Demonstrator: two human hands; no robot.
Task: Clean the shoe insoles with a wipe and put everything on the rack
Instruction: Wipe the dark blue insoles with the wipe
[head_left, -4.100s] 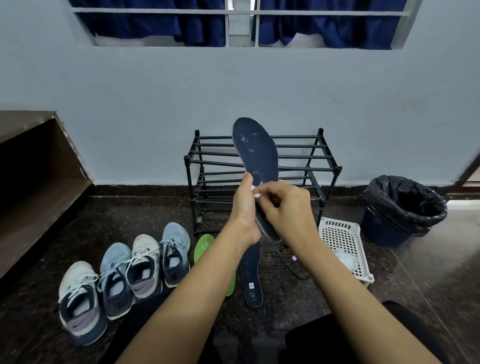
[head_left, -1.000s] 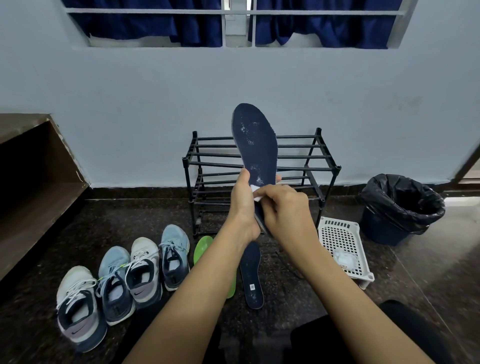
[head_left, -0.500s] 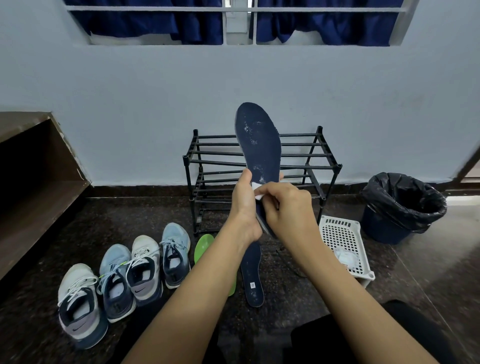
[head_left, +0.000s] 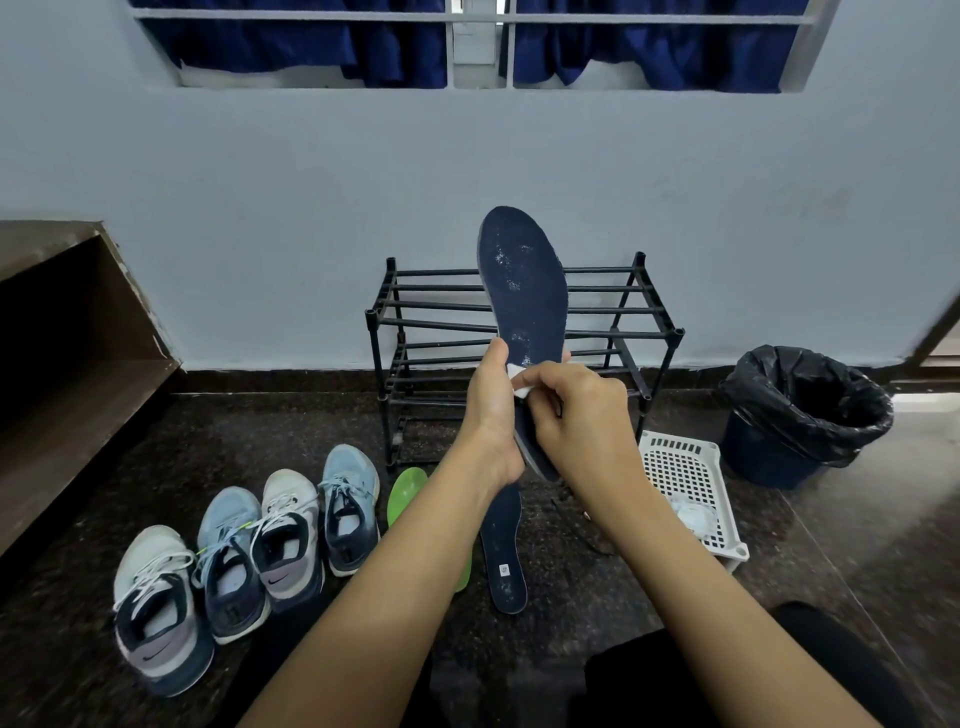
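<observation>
Early stage: your left hand (head_left: 489, 410) grips the speckled insole (head_left: 524, 291), right hand (head_left: 582, 421) pinches the wipe (head_left: 518, 383) against it; rack (head_left: 431, 306) holds nothing, shoes (head_left: 291, 540) sit on the floor (head_left: 311, 426).

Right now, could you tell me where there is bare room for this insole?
Both rack tiers show bare bars; the floor before the bin, right of the basket, is bare. Crowded: shoes, green insole and navy floor insole before the rack.

Black-lined bin (head_left: 754, 402) beside white basket (head_left: 680, 467)
</observation>
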